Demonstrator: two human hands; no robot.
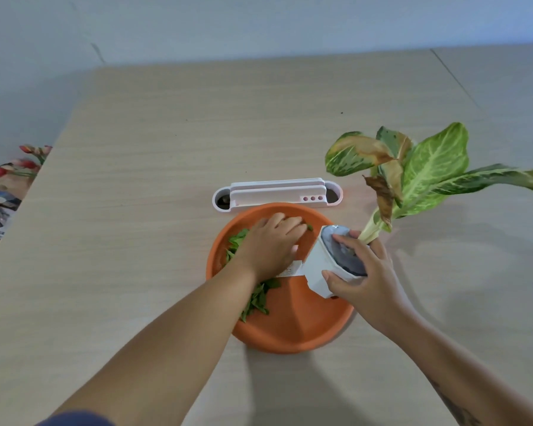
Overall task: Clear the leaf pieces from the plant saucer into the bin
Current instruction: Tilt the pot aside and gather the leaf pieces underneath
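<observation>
An orange round plant saucer [293, 321] lies on the table. Green leaf pieces [257, 298] are scattered along its left side, partly hidden under my left arm. My left hand [273, 242] rests palm down inside the saucer over the leaf pieces, fingers reaching toward its far rim; whether it grips any I cannot tell. My right hand [363, 272] grips a white plant pot [322, 265], tilted to the right over the saucer's right edge. The variegated plant [425, 170] leans out to the right. No bin is visible.
A white and pink desk organiser [277, 195] lies just behind the saucer. The wooden table [166, 167] ends at the left, where red flowers [19, 164] and clutter show below. A wall stands behind.
</observation>
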